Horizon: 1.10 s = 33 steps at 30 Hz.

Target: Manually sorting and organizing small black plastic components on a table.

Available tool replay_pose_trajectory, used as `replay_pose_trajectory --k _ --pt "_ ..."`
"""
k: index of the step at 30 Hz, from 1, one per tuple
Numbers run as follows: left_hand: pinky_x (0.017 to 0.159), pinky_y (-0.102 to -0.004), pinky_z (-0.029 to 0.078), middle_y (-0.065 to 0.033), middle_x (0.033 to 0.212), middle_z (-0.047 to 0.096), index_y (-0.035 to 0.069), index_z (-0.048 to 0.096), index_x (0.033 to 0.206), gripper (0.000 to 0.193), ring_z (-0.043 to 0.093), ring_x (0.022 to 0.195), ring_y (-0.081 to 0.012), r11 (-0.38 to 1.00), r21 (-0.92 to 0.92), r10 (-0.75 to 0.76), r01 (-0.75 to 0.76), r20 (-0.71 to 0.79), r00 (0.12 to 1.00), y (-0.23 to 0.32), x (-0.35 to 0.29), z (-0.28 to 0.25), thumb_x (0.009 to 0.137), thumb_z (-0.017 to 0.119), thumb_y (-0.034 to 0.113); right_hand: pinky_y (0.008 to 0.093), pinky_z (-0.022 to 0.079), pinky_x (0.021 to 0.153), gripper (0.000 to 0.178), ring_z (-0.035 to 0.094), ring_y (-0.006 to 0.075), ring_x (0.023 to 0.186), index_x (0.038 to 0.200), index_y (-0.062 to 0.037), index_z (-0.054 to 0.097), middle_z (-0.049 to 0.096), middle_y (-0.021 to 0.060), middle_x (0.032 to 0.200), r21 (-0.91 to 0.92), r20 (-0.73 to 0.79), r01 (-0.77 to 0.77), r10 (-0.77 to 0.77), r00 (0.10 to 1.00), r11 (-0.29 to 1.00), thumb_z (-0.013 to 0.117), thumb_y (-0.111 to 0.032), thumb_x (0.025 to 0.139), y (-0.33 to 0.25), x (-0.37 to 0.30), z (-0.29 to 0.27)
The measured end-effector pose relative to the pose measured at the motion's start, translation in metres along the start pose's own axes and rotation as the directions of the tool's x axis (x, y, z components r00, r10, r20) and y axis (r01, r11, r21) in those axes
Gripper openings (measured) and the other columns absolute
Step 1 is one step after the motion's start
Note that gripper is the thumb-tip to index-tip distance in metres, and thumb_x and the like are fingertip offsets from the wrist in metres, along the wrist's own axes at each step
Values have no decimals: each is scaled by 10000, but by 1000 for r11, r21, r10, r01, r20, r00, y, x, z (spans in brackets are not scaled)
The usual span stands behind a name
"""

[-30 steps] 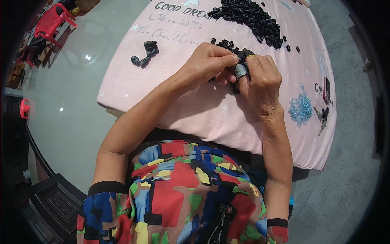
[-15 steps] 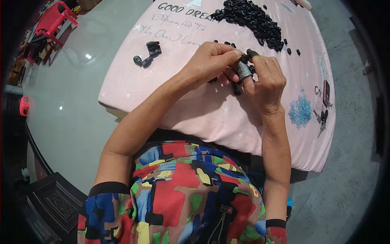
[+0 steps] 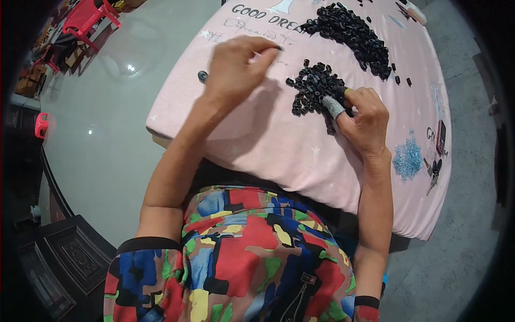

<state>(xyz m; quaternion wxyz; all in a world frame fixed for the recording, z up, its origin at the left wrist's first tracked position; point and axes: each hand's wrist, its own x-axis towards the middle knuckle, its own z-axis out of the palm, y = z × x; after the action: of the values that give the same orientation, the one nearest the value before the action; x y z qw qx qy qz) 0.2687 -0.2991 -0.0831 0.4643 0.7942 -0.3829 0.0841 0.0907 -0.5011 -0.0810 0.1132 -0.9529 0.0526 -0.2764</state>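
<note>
My left hand (image 3: 236,67) is raised above the left side of the pink cloth, thumb and forefinger pinched on a small black piece (image 3: 279,48); only its tip shows. My right hand (image 3: 367,121) rests at the right edge of a near pile of small black tube-like pieces (image 3: 311,88). Its fingers are curled and drawn together, and what they pinch is hidden. A grey cover (image 3: 333,107) wraps the right thumb, and a dark cover with a yellow edge sits on a fingertip. Past my left wrist a black piece (image 3: 203,76) peeks out; others there are hidden.
A larger pile of black pieces (image 3: 357,40) spreads at the back of the pink-covered table (image 3: 268,155). To the right lie a patch of blue beads (image 3: 407,160), a red-edged phone-like object (image 3: 441,137) and dark-handled snips (image 3: 434,174). A red chair (image 3: 88,24) stands far left.
My hands have parted. The left moved left with a small black piece; the right shifted slightly right and down, uncovering the near pile. The whole view shifted a little.
</note>
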Motion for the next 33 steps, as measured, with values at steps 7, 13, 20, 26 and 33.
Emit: replay_pose_trajectory --k 7,13,20,26,33 --pt "842 -387 532 -172 1069 719 21 750 1052 287 678 976 -302 909 390 -178 145 50 983 -35 -8 -36 889 668 242 409 473 651 85 595 297 740 837 -47 680 606 102 737 -58 -43 -61 59 997 996 687 -128 814 16 0 7" --pt "812 -369 534 -165 1081 709 42 727 1128 285 655 987 -300 949 307 58 -67 39 998 -17 -3 -19 911 676 220 410 467 653 109 600 310 720 876 -26 696 635 141 766 9 -141 -171 171 975 985 669 -127 844 31 0 -4" --pt "1139 -483 325 -265 1493 415 87 437 1480 646 371 1401 -433 900 82 348 -429 461 816 22 -4 50 959 594 436 385 477 588 130 604 273 549 848 -46 731 648 143 667 5 -205 -444 436 877 896 680 -166 840 57 -2 -24" --pt "1174 -541 215 -242 1571 312 94 345 1530 647 256 1462 -457 858 220 313 -465 494 811 21 -7 83 1015 438 476 421 503 636 171 656 328 623 841 -59 732 666 155 691 -146 -151 -476 456 877 867 650 -207 819 83 -11 -31" --pt "1119 -501 315 -189 1412 532 120 539 1377 466 429 1365 -401 849 135 395 -511 481 783 48 26 99 981 569 365 422 514 646 175 671 331 642 869 -71 751 679 156 695 -98 -228 -547 516 826 832 648 -201 815 88 -10 -33"
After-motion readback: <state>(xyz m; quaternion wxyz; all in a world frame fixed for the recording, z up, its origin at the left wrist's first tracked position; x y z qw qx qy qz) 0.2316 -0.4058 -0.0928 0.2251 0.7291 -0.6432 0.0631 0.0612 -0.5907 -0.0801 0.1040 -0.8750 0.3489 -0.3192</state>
